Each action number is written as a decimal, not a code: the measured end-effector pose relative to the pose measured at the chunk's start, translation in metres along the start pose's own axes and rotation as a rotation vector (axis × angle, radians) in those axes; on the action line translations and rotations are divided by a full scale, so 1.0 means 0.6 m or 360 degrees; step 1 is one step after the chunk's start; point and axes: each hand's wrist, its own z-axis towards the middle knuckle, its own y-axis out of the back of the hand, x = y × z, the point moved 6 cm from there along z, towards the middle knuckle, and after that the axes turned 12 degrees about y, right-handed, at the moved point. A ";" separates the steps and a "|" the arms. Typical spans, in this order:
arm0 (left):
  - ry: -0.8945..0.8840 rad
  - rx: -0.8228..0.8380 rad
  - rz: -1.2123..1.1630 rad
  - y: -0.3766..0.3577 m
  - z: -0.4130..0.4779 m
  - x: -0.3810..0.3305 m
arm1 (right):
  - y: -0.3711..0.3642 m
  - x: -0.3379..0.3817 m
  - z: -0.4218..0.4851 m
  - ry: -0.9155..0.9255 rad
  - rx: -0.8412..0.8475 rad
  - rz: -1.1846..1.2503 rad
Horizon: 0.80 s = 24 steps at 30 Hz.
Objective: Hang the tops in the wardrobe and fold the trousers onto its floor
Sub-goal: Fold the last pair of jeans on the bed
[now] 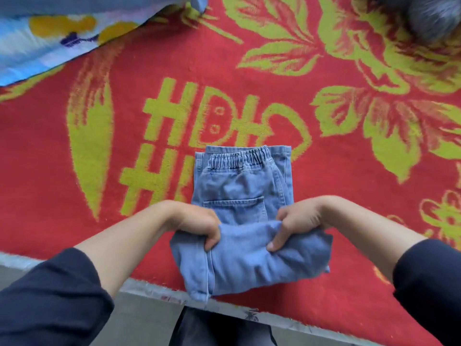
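Both hands are closed on the light-blue trousers [243,196] — the left hand [199,224] pinching the folded edge on its side, the right hand [293,227] the other. Beyond the hands, the elastic waistband lies flat on a red blanket [336,191] with yellow-green flowers.

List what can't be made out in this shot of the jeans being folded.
- Jeans, head view: lower legs hidden beneath the fold gripped by left hand and right hand.
- Grey object, top right: blurred, cut by the edge.
- Patterned cloth, top left: blurred, cut off.
- Wardrobe: not in view.
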 end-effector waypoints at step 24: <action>-0.0022 -0.1283 0.0362 0.255 0.122 -0.048 | 0.280 0.054 0.125 0.0089 -0.1095 -0.0772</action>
